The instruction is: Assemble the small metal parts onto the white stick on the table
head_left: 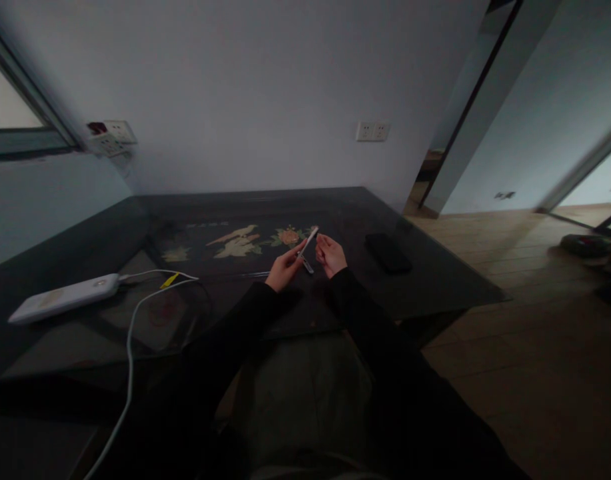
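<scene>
Reaching forward with both arms, sleeved in black, wrists bare past the cuffs. Converging toward the middle, forearms angling inward until the hands sit just beside each other, apart by a narrow gap. Curling the left hand [284, 268], fingers closed in a pinch, thumb side turned up. Holding the right hand [330, 254] slightly higher, fingers bent and gathered toward the left hand. Keeping both hands raised at about the same level, elbows low and wide.
</scene>
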Available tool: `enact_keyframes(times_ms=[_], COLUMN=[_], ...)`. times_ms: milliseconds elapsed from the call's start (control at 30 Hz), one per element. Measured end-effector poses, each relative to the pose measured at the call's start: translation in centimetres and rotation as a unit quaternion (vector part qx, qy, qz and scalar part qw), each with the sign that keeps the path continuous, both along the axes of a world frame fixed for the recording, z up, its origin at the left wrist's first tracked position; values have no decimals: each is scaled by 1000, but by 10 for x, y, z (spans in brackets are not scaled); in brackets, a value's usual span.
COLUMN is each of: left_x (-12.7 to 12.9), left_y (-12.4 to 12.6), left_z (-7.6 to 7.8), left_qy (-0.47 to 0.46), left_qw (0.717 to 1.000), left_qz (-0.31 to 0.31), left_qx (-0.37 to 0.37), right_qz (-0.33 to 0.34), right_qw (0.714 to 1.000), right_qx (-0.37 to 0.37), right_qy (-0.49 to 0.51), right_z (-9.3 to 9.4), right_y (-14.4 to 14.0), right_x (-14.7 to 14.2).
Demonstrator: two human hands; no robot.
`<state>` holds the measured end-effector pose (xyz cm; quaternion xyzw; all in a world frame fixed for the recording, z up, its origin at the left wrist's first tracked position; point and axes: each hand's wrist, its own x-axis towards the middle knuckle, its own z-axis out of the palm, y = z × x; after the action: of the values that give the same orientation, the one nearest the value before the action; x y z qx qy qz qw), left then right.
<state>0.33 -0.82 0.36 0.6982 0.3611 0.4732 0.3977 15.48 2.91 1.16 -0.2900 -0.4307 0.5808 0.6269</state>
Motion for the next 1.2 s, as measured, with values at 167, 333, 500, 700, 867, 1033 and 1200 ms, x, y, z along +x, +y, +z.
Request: enact_keyframes(times_ms=[167, 333, 500, 700, 867, 1033, 1200], left_x=[1, 1, 0, -2, -1, 1, 1], left_y=[-1, 1, 3, 5, 3, -2, -3], left_z=[0, 1, 1, 0, -1, 2, 2], left_qy=[-8, -9, -1, 19, 23, 5, -4], left_qw=[1000, 1000, 1000, 999, 999, 1000, 1000], left_qz=[-27, -21, 3, 49, 38, -4, -25], left_qx=[-5, -11, -12, -6, 3, 3, -5], right_qz=[-3, -3, -2, 6, 8, -4, 2], right_qw=[1000, 1000, 1000, 1000, 1000, 1000, 1000], right_qx=[-7, -2, -7, -2, 4, -11, -3], right_qy=[7, 9, -3, 4, 8, -4, 7], right_z=[1, 1, 3, 0, 0, 3, 3], right_y=[0, -1, -2, -1, -1, -3, -4], right_x=[1, 1, 0, -2, -1, 0, 0])
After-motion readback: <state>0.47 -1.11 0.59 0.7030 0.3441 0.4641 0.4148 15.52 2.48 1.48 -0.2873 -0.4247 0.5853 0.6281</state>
